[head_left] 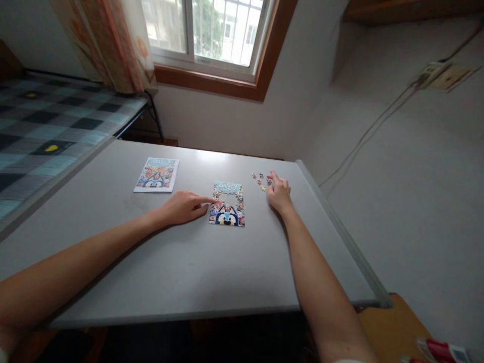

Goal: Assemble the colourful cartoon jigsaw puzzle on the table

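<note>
A jigsaw puzzle [228, 218] lies flat on the table, its outer part joined around a gap in the upper middle. It shows a blue cartoon dog face at the bottom and lettering along the top. My left hand [186, 206] rests at its left edge, index finger stretched out and touching it, holding nothing visible. Several loose puzzle pieces [263, 188] lie to the right of the puzzle. Over the rightmost ones is my right hand [280, 193], index finger extended and thumb apart; a piece shows between them, but I cannot tell whether it is touched.
A printed reference picture [156, 189] with the same design lies at the left on the grey-white table [181, 282]. Beyond the table stand a bed with a checked cover [71, 113] and a window [223, 35]. Cables [372, 126] hang along the right wall.
</note>
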Action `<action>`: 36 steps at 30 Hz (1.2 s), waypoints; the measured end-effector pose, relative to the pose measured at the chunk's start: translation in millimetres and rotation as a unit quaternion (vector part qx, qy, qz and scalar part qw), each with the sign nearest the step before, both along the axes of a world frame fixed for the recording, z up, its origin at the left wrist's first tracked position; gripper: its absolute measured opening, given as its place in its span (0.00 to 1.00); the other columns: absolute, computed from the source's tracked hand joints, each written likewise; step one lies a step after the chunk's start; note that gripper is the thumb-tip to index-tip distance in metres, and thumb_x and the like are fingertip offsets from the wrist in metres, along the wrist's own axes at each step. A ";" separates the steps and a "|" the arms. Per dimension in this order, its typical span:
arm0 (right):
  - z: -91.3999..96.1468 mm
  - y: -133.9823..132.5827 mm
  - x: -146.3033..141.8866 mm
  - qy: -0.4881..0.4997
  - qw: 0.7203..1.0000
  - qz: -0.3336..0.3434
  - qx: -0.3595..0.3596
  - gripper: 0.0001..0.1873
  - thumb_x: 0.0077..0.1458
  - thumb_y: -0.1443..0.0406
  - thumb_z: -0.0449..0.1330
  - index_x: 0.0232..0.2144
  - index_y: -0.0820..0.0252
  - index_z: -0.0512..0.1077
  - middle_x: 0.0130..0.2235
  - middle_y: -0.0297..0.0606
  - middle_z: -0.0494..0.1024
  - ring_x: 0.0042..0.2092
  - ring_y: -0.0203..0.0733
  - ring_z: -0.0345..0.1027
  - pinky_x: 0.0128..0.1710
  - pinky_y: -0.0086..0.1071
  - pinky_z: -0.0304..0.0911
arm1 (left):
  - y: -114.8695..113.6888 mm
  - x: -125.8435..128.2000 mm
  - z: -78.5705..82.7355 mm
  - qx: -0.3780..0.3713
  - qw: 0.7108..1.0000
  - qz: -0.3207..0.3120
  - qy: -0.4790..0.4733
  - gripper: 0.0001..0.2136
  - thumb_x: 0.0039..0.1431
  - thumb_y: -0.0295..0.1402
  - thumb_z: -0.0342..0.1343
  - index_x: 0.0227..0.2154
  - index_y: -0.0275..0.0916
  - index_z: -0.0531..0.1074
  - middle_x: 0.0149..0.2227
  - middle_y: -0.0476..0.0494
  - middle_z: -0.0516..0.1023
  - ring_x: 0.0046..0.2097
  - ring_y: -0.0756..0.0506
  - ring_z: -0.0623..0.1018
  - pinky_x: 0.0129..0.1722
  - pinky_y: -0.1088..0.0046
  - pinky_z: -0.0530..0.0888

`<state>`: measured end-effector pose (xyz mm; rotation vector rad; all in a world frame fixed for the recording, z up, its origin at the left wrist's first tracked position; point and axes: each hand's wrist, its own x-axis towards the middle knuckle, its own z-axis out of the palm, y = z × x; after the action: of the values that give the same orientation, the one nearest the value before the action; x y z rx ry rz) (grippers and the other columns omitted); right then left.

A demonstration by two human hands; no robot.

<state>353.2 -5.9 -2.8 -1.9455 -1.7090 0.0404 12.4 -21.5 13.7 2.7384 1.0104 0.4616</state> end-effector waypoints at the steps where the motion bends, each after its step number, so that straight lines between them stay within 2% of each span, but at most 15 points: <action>1: -0.1 0.1 0.0 0.000 1.000 -0.003 -0.002 0.39 0.52 0.73 0.48 0.68 0.58 0.57 0.56 0.45 0.75 0.56 0.55 0.61 0.56 0.49 0.58 | 0.1 -0.1 -0.1 0.000 1.000 0.000 0.000 0.18 0.66 0.37 0.48 0.53 0.47 0.77 0.22 0.49 0.76 0.22 0.50 0.71 0.27 0.77 0.60; 4: -1.0 0.6 5.0 0.004 1.000 -0.030 0.006 0.40 0.52 0.73 0.48 0.68 0.57 0.56 0.56 0.45 0.75 0.55 0.54 0.61 0.57 0.48 0.58 | 1.2 -0.8 -1.3 -0.003 1.000 0.000 0.000 0.18 0.65 0.37 0.48 0.53 0.47 0.77 0.22 0.49 0.78 0.23 0.50 0.71 0.27 0.77 0.61; 8: -3.9 1.2 12.1 0.010 0.997 -0.070 0.006 0.35 0.53 0.72 0.49 0.64 0.58 0.63 0.56 0.45 0.75 0.55 0.54 0.62 0.57 0.48 0.58 | 1.9 -1.6 -1.6 0.000 1.000 -0.001 -0.001 0.18 0.66 0.38 0.48 0.52 0.46 0.77 0.22 0.49 0.77 0.22 0.51 0.70 0.27 0.77 0.61; 13: -8.5 3.0 8.6 -0.006 1.000 0.003 0.018 0.27 0.55 0.70 0.48 0.55 0.58 0.73 0.58 0.43 0.74 0.57 0.54 0.59 0.57 0.50 0.57 | -0.5 -0.3 2.9 -0.001 1.000 0.000 0.002 0.18 0.65 0.37 0.47 0.52 0.46 0.77 0.20 0.49 0.75 0.21 0.50 0.70 0.26 0.77 0.60; 16: -10.5 5.2 4.6 -0.029 0.998 0.054 0.007 0.28 0.56 0.70 0.49 0.57 0.54 0.72 0.61 0.38 0.72 0.58 0.54 0.57 0.58 0.52 0.55 | -1.1 0.6 3.9 -0.005 1.000 -0.001 0.000 0.18 0.65 0.37 0.47 0.52 0.45 0.78 0.20 0.49 0.75 0.21 0.51 0.70 0.26 0.77 0.61; 19: -11.3 6.5 3.4 -0.038 0.996 0.073 -0.014 0.29 0.57 0.70 0.48 0.59 0.52 0.70 0.61 0.37 0.72 0.59 0.54 0.56 0.58 0.51 0.55 | -0.8 0.7 2.7 -0.008 1.000 0.003 -0.004 0.18 0.65 0.37 0.48 0.52 0.45 0.77 0.21 0.49 0.76 0.21 0.51 0.70 0.26 0.77 0.62; 28: -9.0 4.7 3.6 -0.029 0.999 0.022 0.013 0.25 0.60 0.67 0.47 0.55 0.59 0.75 0.50 0.48 0.77 0.50 0.56 0.60 0.51 0.48 0.58 | 0.0 0.4 1.2 -0.002 1.000 0.007 -0.002 0.18 0.65 0.37 0.48 0.53 0.47 0.77 0.21 0.49 0.76 0.21 0.52 0.69 0.25 0.77 0.59; 36: -13.5 7.4 6.3 -0.018 1.000 0.002 0.024 0.17 0.58 0.62 0.54 0.44 0.56 0.81 0.45 0.47 0.76 0.48 0.54 0.61 0.50 0.46 0.59 | -0.8 0.2 1.9 -0.004 1.000 0.005 -0.003 0.18 0.65 0.37 0.48 0.52 0.46 0.77 0.20 0.50 0.75 0.20 0.51 0.68 0.26 0.77 0.61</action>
<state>359.5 1.5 -16.3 -1.9191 -1.7212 -0.0333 12.6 -22.3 15.6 2.7248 1.0213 0.4673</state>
